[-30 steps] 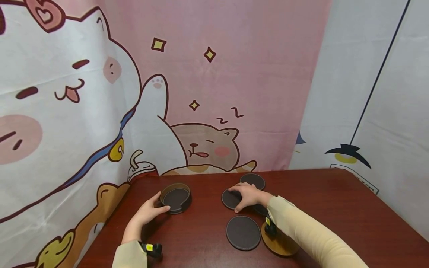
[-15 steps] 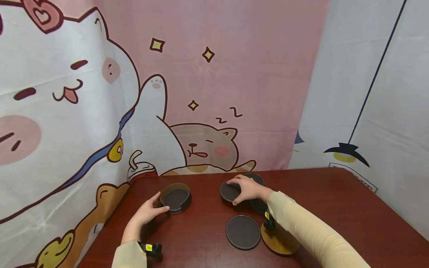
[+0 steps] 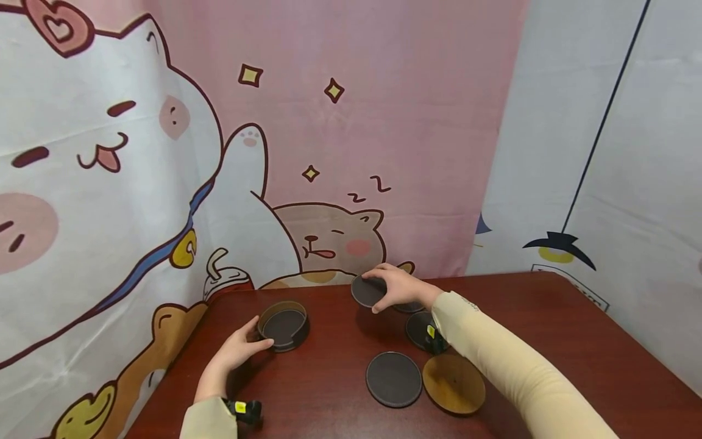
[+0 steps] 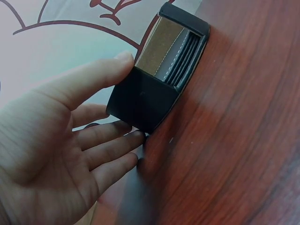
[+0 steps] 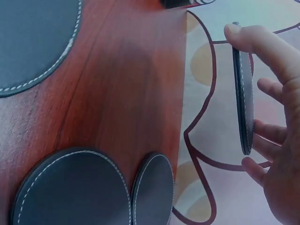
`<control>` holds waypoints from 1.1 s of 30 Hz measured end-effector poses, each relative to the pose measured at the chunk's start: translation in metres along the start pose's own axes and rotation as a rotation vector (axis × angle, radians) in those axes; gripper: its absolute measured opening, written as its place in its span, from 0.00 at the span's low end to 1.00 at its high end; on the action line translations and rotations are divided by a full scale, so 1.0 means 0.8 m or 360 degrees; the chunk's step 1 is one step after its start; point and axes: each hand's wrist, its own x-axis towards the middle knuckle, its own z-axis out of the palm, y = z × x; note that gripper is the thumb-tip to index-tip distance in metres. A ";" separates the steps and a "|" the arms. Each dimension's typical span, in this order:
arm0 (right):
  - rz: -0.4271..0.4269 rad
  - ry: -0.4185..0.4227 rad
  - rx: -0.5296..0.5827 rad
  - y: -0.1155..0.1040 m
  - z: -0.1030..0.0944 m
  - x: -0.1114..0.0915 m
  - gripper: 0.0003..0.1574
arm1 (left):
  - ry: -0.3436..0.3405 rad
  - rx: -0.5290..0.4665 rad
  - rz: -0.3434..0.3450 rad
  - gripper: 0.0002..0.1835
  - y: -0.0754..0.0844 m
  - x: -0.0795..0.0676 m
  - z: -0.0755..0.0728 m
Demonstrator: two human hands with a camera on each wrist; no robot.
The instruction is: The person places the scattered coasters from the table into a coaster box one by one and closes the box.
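Observation:
A round dark coaster holder [image 3: 301, 335] stands at the left of the table. My left hand [image 3: 234, 352] holds its side, with the thumb near the rim and fingers against the black outer wall [image 4: 139, 102]. Several stacked coasters [image 4: 183, 58] show through the holder's cut-out. My right hand [image 3: 403, 286] pinches a dark stitched coaster [image 3: 366, 291] by its edges, lifted above the table's back part. In the right wrist view that coaster [image 5: 243, 101] appears edge-on between thumb and fingers.
On the reddish-brown table [image 3: 323, 390] lie a dark coaster [image 3: 393, 379], a tan-brown disc [image 3: 454, 384], another dark coaster [image 3: 417, 330] near the right wrist, and one [image 3: 410, 306] partly hidden behind the right hand. A cartoon cloth [image 3: 439, 152] hangs behind the table.
My right hand has lifted a dark coaster off the table, raising it up and slightly left. The left hand stays at the holder. The view has shifted slightly.

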 end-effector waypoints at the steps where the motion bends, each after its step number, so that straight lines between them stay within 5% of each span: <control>1: 0.0001 0.0000 -0.0006 -0.001 0.000 0.002 0.53 | 0.0003 0.0000 -0.0001 0.49 -0.001 0.000 0.000; 15: 0.0036 -0.0101 0.0061 -0.025 0.034 0.021 0.52 | 0.0015 -0.0009 -0.0009 0.49 -0.001 0.002 0.003; 33: -0.0133 -0.0132 -0.0092 -0.091 0.077 0.075 0.51 | 0.0035 0.0003 -0.0012 0.49 0.001 0.000 0.001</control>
